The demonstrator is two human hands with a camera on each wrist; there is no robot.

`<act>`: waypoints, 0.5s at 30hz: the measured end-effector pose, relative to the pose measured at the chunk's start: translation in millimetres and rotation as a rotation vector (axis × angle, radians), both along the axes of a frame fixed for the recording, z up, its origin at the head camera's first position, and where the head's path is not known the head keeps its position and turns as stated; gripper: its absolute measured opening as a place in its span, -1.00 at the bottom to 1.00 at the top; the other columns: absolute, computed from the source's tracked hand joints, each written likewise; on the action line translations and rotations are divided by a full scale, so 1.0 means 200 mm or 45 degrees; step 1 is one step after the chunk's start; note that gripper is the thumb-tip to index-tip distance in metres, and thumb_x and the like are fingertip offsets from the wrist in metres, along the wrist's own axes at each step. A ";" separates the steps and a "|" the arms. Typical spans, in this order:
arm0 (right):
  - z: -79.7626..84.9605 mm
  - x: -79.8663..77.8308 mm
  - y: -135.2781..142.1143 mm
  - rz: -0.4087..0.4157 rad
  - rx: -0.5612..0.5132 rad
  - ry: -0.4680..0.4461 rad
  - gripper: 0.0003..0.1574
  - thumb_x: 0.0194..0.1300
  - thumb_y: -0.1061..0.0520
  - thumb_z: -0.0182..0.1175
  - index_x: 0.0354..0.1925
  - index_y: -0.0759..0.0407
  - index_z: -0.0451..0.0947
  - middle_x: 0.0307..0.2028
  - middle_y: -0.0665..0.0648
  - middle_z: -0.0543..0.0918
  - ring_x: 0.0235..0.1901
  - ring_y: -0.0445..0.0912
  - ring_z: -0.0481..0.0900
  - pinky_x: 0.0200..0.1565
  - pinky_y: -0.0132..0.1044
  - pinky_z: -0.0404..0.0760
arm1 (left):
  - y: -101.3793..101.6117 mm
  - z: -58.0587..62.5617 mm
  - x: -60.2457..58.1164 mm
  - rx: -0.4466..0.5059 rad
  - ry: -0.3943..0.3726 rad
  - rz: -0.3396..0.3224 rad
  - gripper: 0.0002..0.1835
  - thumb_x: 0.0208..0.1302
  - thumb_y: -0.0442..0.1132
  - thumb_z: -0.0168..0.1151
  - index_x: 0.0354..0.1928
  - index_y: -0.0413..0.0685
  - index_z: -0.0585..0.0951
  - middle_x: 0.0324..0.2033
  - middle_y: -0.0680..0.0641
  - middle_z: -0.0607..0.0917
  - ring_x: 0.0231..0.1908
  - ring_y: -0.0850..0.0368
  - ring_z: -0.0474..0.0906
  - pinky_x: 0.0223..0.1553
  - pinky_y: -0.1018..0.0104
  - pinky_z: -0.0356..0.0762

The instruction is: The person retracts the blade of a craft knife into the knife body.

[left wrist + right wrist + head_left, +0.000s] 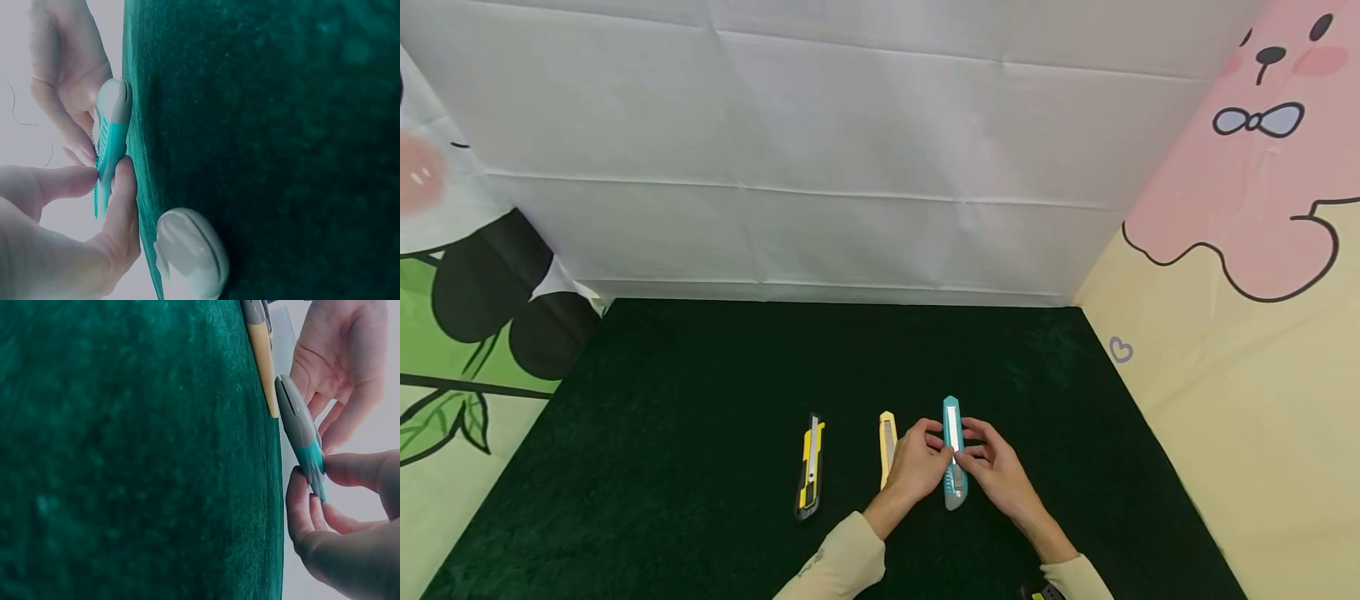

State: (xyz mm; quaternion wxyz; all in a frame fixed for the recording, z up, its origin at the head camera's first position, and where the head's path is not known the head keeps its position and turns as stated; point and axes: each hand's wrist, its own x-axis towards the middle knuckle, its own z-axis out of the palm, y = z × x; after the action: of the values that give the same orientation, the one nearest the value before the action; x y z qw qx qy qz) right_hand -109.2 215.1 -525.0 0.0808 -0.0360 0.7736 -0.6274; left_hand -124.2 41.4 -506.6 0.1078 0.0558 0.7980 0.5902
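Note:
A teal utility knife with a grey end [955, 492] stands between my two hands, its long axis pointing away from me. My left hand [919, 460] pinches its left side between thumb and fingers. From the right side, the thumb and fingers of my right hand [997, 472] pinch it too. In the right wrist view the teal knife [299, 422] looks slightly raised off the green cloth. Left of it lies a pale yellow utility knife [887, 437], partly hidden behind my left hand. Its grey end [194, 247] shows low in the left wrist view.
Farther left on the dark green cloth [700, 400] lies a black and yellow utility knife [809, 471]. A white sheet [850, 167] hangs behind the table. Printed cartoon panels stand at the left and right sides. A dark item [1045, 592] shows by my right sleeve.

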 end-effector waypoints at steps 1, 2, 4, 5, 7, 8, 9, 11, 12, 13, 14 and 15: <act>0.00 0.00 0.00 0.002 0.004 -0.003 -0.29 0.42 0.28 0.22 0.46 0.15 0.27 0.28 0.31 0.41 0.12 0.12 0.59 0.06 -0.31 0.62 | 0.00 0.00 0.00 -0.009 -0.004 0.001 -0.64 0.37 -0.37 0.31 0.16 -0.28 0.51 -0.20 -0.11 0.62 -0.25 0.07 0.64 -0.23 0.19 0.69; 0.00 0.00 0.00 0.005 0.008 -0.005 -0.29 0.43 0.28 0.22 0.46 0.15 0.27 0.28 0.31 0.41 0.12 0.11 0.59 0.06 -0.31 0.62 | 0.00 0.00 0.00 -0.016 -0.008 0.001 -0.64 0.37 -0.37 0.31 0.16 -0.28 0.51 -0.20 -0.11 0.62 -0.25 0.07 0.64 -0.23 0.19 0.69; 0.00 0.00 0.01 0.008 0.021 -0.011 -0.30 0.43 0.28 0.21 0.46 0.16 0.28 0.28 0.31 0.41 0.11 0.10 0.60 0.05 -0.29 0.63 | 0.01 -0.01 0.00 -0.035 -0.011 0.003 -0.64 0.37 -0.37 0.30 0.16 -0.27 0.51 -0.19 -0.12 0.62 -0.25 0.07 0.64 -0.23 0.20 0.69; 0.00 0.00 0.01 0.009 0.026 -0.014 -0.30 0.43 0.28 0.20 0.46 0.16 0.28 0.29 0.30 0.41 0.11 0.09 0.60 0.05 -0.29 0.63 | 0.01 -0.01 0.00 -0.048 -0.011 0.004 -0.64 0.37 -0.37 0.30 0.15 -0.27 0.51 -0.20 -0.11 0.62 -0.25 0.08 0.63 -0.24 0.21 0.68; 0.00 0.00 0.01 0.009 0.039 -0.019 -0.31 0.44 0.29 0.19 0.46 0.16 0.29 0.29 0.30 0.42 0.11 0.09 0.60 0.05 -0.27 0.64 | 0.02 -0.01 0.01 -0.071 -0.007 0.003 -0.65 0.37 -0.38 0.31 0.15 -0.26 0.51 -0.20 -0.11 0.62 -0.26 0.10 0.62 -0.25 0.23 0.67; 0.00 0.00 0.01 0.008 0.047 -0.022 -0.32 0.44 0.29 0.19 0.46 0.16 0.29 0.29 0.30 0.42 0.11 0.08 0.60 0.05 -0.27 0.64 | 0.02 -0.01 0.01 -0.081 -0.007 0.001 -0.64 0.37 -0.38 0.31 0.15 -0.26 0.51 -0.20 -0.11 0.62 -0.26 0.11 0.62 -0.25 0.25 0.67; -0.01 0.00 0.01 0.006 0.053 -0.023 -0.32 0.44 0.30 0.19 0.46 0.16 0.30 0.29 0.30 0.42 0.11 0.08 0.61 0.04 -0.26 0.64 | 0.02 -0.02 0.00 -0.092 -0.005 -0.001 -0.64 0.37 -0.38 0.31 0.15 -0.26 0.51 -0.21 -0.11 0.62 -0.27 0.12 0.62 -0.26 0.26 0.66; -0.01 0.00 0.02 0.012 0.070 -0.013 -0.32 0.44 0.29 0.19 0.46 0.16 0.29 0.29 0.30 0.43 0.11 0.08 0.61 0.04 -0.27 0.64 | 0.02 -0.02 0.00 -0.113 -0.004 -0.005 -0.64 0.38 -0.38 0.30 0.16 -0.25 0.51 -0.21 -0.11 0.62 -0.27 0.13 0.61 -0.26 0.26 0.66; -0.01 0.00 0.02 0.015 0.078 -0.006 -0.32 0.44 0.29 0.18 0.46 0.16 0.29 0.29 0.31 0.43 0.11 0.08 0.61 0.03 -0.28 0.64 | 0.02 -0.02 0.00 -0.122 -0.005 -0.007 -0.64 0.38 -0.39 0.30 0.16 -0.26 0.50 -0.20 -0.11 0.62 -0.27 0.12 0.61 -0.26 0.26 0.66; -0.02 0.00 0.02 0.019 0.088 0.003 -0.33 0.45 0.29 0.18 0.46 0.17 0.29 0.29 0.31 0.43 0.11 0.09 0.61 0.03 -0.29 0.64 | 0.02 -0.02 0.00 -0.129 -0.008 -0.010 -0.64 0.38 -0.39 0.30 0.17 -0.26 0.50 -0.20 -0.11 0.62 -0.27 0.12 0.61 -0.26 0.25 0.66; -0.02 0.00 0.02 0.025 0.098 0.012 -0.33 0.45 0.29 0.18 0.46 0.17 0.29 0.29 0.32 0.43 0.11 0.09 0.61 0.02 -0.31 0.64 | 0.02 -0.02 0.00 -0.135 -0.012 -0.014 -0.64 0.38 -0.39 0.30 0.17 -0.26 0.49 -0.20 -0.11 0.62 -0.27 0.12 0.61 -0.25 0.25 0.66; -0.02 0.00 0.02 0.031 0.107 0.020 -0.33 0.45 0.28 0.17 0.46 0.18 0.29 0.29 0.32 0.43 0.11 0.09 0.61 0.02 -0.32 0.63 | 0.03 -0.02 0.00 -0.142 -0.016 -0.016 -0.64 0.39 -0.39 0.29 0.17 -0.26 0.49 -0.20 -0.11 0.61 -0.26 0.11 0.61 -0.25 0.24 0.67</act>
State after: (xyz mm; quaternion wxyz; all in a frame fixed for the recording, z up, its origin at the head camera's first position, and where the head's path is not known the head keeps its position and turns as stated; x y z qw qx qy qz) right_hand -109.8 219.3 -529.2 0.0838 -0.0470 0.7994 -0.5931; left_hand -123.5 46.6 -510.8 0.1195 0.0508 0.8287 0.5444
